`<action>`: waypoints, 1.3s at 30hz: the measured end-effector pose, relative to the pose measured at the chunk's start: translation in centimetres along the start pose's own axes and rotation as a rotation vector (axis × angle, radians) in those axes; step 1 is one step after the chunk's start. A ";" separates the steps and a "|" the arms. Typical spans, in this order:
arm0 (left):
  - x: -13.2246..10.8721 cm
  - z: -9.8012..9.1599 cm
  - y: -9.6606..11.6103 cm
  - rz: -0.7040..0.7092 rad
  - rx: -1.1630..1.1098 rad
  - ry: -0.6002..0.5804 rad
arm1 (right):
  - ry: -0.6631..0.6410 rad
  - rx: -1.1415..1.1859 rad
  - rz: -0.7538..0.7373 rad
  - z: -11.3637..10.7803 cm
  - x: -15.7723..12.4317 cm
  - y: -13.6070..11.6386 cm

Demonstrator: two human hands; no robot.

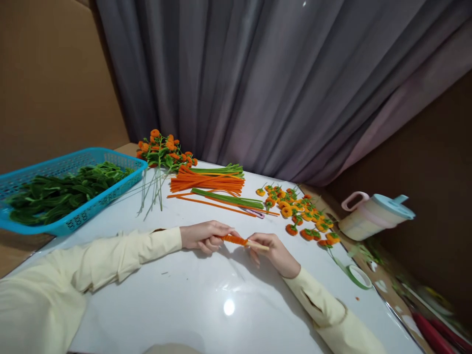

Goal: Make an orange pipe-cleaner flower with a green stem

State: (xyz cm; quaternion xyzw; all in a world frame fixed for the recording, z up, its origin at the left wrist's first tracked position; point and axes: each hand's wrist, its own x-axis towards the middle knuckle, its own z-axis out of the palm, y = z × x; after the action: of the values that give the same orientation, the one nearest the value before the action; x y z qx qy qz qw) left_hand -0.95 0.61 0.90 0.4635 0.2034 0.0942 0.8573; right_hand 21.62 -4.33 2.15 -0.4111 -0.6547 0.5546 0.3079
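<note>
Above the near middle of the white table, an orange pipe cleaner (235, 240) is coiled around a pale wooden stick (261, 246). My left hand (206, 237) is closed on the coil's left end, fingers curled under it. At the other end my right hand (272, 250) pinches the bare part of the stick between thumb and fingers. Just beyond both hands lie a bundle of orange pipe cleaners (206, 185) and some green pipe cleaners (236, 199). A pair of tweezers or scissors (254, 212) lies partly under loose orange stems.
A blue basket (138, 169) of green fuzzy leaves (70, 189) stands left. Finished orange flowers on stems (165, 150) lie behind. Several small orange and yellow flower heads (295, 211) spread right, near a green tape roll (359, 277) and a lidded cup (376, 216). A grey curtain (236, 83) hangs behind.
</note>
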 end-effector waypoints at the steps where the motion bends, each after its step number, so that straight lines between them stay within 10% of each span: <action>1: 0.0 0.0 -0.1 0.032 0.020 0.039 | 0.022 0.120 0.039 0.2 0.1 0.4; 15: 0.1 2.2 -1.0 0.406 0.878 0.457 | 0.008 0.375 0.108 1.1 1.0 2.0; 21: 0.2 1.5 -1.8 0.486 1.312 0.437 | -0.028 0.267 0.122 1.3 0.9 1.9; 31: 0.4 1.6 -2.1 0.415 1.641 0.436 | 0.114 -0.376 0.033 1.6 0.1 1.7; 39: 0.2 2.0 -1.0 0.395 1.494 0.374 | 0.112 -1.004 -0.228 0.2 -1.1 0.8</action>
State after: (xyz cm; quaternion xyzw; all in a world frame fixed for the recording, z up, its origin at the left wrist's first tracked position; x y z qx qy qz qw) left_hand 0.08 -1.38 1.02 0.9199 0.2674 0.1594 0.2385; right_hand 22.14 -5.35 1.36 -0.4633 -0.8632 0.1124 0.1658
